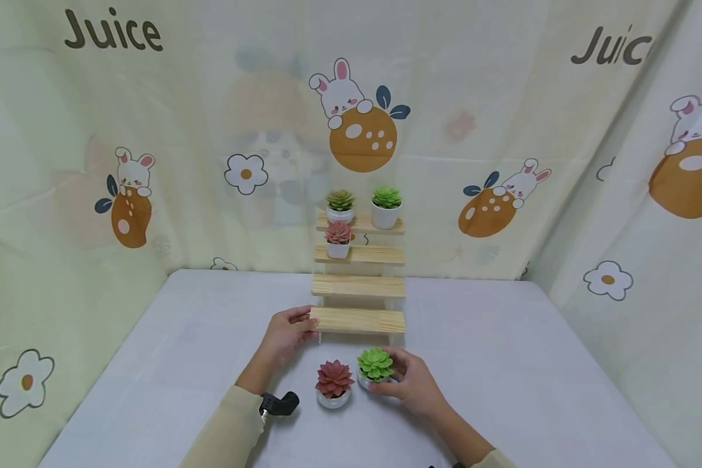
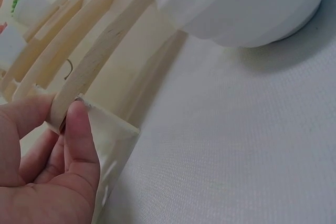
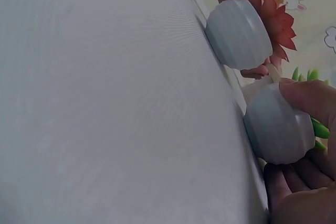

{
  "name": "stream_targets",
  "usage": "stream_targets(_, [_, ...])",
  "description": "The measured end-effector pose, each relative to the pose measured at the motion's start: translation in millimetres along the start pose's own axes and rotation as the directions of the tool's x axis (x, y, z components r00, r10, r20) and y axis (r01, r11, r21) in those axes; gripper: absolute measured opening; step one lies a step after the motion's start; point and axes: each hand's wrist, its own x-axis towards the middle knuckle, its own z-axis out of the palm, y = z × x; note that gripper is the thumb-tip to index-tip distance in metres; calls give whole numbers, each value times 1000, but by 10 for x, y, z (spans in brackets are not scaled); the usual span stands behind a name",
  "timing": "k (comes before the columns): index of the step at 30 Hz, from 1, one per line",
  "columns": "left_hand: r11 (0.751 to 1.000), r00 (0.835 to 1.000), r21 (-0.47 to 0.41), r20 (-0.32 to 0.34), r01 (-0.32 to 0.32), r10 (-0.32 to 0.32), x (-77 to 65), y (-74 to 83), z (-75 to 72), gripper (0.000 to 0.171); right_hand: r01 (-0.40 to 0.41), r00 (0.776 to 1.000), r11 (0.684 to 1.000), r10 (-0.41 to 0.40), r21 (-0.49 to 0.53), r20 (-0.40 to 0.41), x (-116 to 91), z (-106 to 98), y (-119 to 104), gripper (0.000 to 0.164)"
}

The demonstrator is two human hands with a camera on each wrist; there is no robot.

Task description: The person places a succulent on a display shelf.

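Observation:
My left hand (image 1: 286, 333) pinches the left end of the lowest board of a tiered wooden plant stand (image 1: 357, 320). In the left wrist view, its thumb and fingers close round the board's end. My right hand (image 1: 412, 385) grips a bright green potted succulent (image 1: 376, 365) in front of the stand. Thumb and fingers lie on opposite sides of its ribbed white pot (image 3: 278, 127) in the right wrist view, close to the tabletop. Just left of it, a dark red potted succulent (image 1: 335, 380) stands upright on the table, untouched, in a similar white pot.
On the stand's top board are an olive-green potted succulent (image 1: 340, 205) and a green one in a white pot (image 1: 386, 208). A pink potted succulent (image 1: 338, 240) sits on the board below. Behind the white-covered table (image 1: 480, 364) hangs a printed curtain (image 1: 199, 214).

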Motion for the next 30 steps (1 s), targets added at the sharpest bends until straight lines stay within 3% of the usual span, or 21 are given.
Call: stream_targets(30, [1000, 1000, -18, 4, -6, 6, 16, -15, -9, 44, -36, 990, 997, 44, 64, -131, 125, -69, -179, 63])
